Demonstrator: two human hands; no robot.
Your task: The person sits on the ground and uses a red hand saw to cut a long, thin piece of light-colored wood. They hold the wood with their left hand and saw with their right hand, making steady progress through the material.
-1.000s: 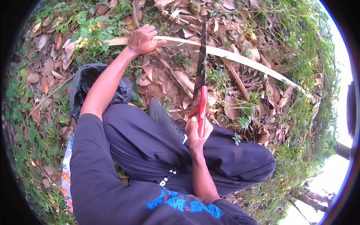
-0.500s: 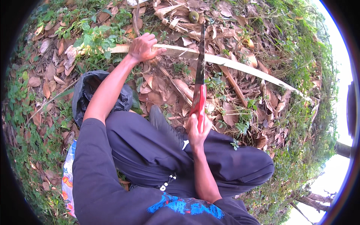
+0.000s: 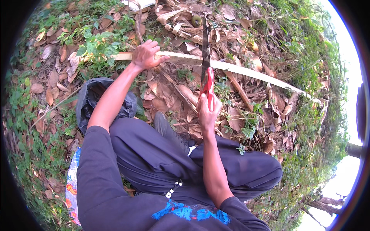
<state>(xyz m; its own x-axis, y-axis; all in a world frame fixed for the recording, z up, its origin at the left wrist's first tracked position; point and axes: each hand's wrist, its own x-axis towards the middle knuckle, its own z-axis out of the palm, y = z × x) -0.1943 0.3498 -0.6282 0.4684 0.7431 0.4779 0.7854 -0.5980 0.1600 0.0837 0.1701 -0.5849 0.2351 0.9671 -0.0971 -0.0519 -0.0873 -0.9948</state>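
Metal saw blade (image 3: pixel 206 48), smooth-looking wooden strip (image 3: pixel 239 69)

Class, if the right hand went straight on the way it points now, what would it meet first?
Probably the pale wooden strip, reached first by the red saw handle that the right hand holds; depth is unclear.

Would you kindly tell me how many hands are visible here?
2: the left hand rests on the pale wooden strip, and the right hand grips the red-handled saw. No others show.
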